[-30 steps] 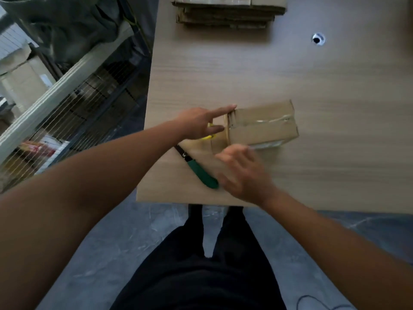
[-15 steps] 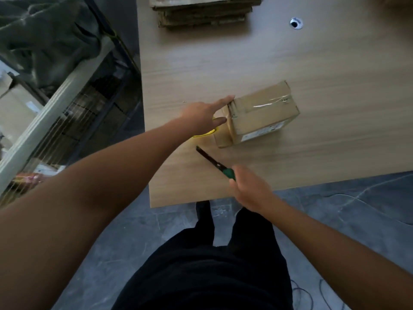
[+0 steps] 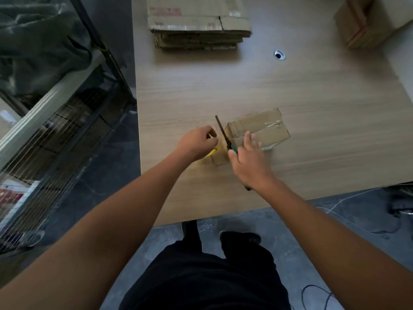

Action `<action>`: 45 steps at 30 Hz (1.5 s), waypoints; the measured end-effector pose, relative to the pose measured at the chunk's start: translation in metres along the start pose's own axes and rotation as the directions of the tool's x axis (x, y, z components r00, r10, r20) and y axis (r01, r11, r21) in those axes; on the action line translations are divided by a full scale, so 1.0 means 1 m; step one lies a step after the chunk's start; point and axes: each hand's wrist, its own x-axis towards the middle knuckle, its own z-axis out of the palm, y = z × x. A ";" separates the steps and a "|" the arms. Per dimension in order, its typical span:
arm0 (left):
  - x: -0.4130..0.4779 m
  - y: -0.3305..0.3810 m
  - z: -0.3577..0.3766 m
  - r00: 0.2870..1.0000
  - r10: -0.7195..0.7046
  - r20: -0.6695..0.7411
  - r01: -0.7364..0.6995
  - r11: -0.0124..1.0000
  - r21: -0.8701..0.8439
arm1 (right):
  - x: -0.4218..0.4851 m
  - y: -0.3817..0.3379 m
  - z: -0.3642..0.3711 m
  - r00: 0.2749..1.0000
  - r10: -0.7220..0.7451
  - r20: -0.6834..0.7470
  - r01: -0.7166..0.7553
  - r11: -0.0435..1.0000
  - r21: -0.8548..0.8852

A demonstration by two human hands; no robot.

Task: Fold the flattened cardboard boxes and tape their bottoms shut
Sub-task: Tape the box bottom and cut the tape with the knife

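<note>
The box [image 3: 259, 130] lies on its side near the front of the bench [image 3: 312, 97], just ahead of both hands. A strip of clear tape runs across its upper face, the flaps under it are shut, and what is inside cannot be seen.

The right hand [image 3: 250, 163] grips a knife [image 3: 223, 133] by its green handle. Its thumb is curled round the handle and its fingers [image 3: 249, 139] lie bent over the near edge of the box. The dark blade points away from the person and stands along the box's left end, between the box and the left hand. The left hand [image 3: 197, 144] is just beside that end, its fingers curled in on a roll of tape [image 3: 220, 158]. The roll touches the box, and a bit of its yellow core shows under the palm. How the fingertips pinch it is hidden.

At the far edge lies a stack of flat boxes [image 3: 196, 27], well apart from the hands. A second made-up box [image 3: 366, 21] sits at the far right corner. A round cable hole [image 3: 279, 55] lies between the two.

Left of the bench is a wire-mesh rack [image 3: 55, 135] with dark cloth [image 3: 38, 45] heaped on top and cartons dimly visible behind the mesh. A cable [image 3: 317, 294] lies on the floor.
</note>
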 end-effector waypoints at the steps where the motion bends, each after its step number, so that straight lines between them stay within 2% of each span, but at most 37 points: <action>1: -0.003 -0.006 -0.004 1.000 0.011 0.013 -0.010 0.999 -0.035 | -0.001 0.000 -0.001 1.000 -0.006 0.019 0.007 1.000 -0.021; 4: -0.010 -0.014 -0.010 0.999 0.051 0.016 -0.051 0.999 0.001 | -0.001 -0.001 -0.006 0.996 -0.018 0.087 0.022 0.999 -0.045; 6: -0.009 -0.015 -0.011 1.000 0.003 0.022 -0.004 0.999 0.048 | 0.001 -0.002 -0.010 0.991 -0.020 0.132 0.028 0.998 -0.060; 9: -0.004 -0.011 -0.008 0.999 -0.024 0.030 0.024 1.000 0.008 | 0.003 0.002 -0.014 0.985 -0.025 0.169 0.048 0.990 -0.135; 14: -0.019 -0.009 -0.016 0.992 0.122 0.005 -0.122 0.992 -0.015 | 0.004 0.008 -0.009 0.979 -0.011 0.204 0.054 0.977 -0.208; 16: -0.025 -0.022 -0.029 0.985 0.173 0.005 -0.173 0.985 0.001 | 0.001 0.009 -0.011 0.989 -0.046 0.143 0.058 0.995 -0.082; 18: -0.023 -0.028 -0.045 0.972 0.233 0.041 -0.233 0.973 -0.005 | -0.002 0.015 -0.011 0.997 -0.049 0.053 0.040 0.988 0.150; 20: -0.010 -0.022 -0.058 0.954 0.286 0.086 -0.287 0.958 -0.008 | -0.002 0.019 -0.009 0.998 0.037 -0.041 -0.017 0.916 0.402; 21: 0.000 -0.015 -0.061 0.947 0.298 0.124 -0.300 0.954 0.001 | -0.001 0.021 -0.007 0.991 0.088 -0.102 -0.029 0.880 0.474; 23: 0.017 0.007 -0.063 0.933 0.270 0.237 -0.259 0.963 -0.079 | 0.006 0.022 -0.003 0.959 0.128 -0.253 0.007 0.881 0.472; 25: 0.028 0.017 -0.056 0.906 0.262 0.333 -0.172 0.946 -0.276 | 0.016 0.020 0.000 0.916 0.141 -0.376 0.013 0.925 0.379; 29: 0.032 0.013 -0.036 0.883 0.290 0.369 -0.110 0.893 -0.437 | 0.028 0.016 0.009 0.844 0.149 -0.515 -0.050 0.978 0.201; 32: 0.019 0.007 -0.030 0.905 0.287 0.316 -0.107 0.870 -0.482 | 0.029 0.016 0.009 0.861 0.070 -0.503 -0.043 0.997 0.066; 34: 0.006 0.003 -0.025 0.901 0.281 0.330 -0.086 0.862 -0.499 | 0.027 0.023 0.008 0.900 0.005 -0.435 -0.019 0.999 -0.028; 36: -0.009 0.003 -0.015 0.883 0.293 0.368 -0.086 0.869 -0.487 | 0.023 0.036 0.009 0.909 -0.074 -0.410 0.037 0.995 -0.098; 40: -0.045 0.017 0.009 0.901 0.218 0.376 -0.001 0.867 -0.499 | 0.014 0.069 0.009 0.856 -0.350 -0.381 0.285 0.934 -0.217; 45: -0.086 0.055 0.027 0.950 0.099 0.297 0.070 0.857 -0.511 | 0.024 0.104 -0.018 0.770 -0.609 -0.193 0.572 0.791 -0.215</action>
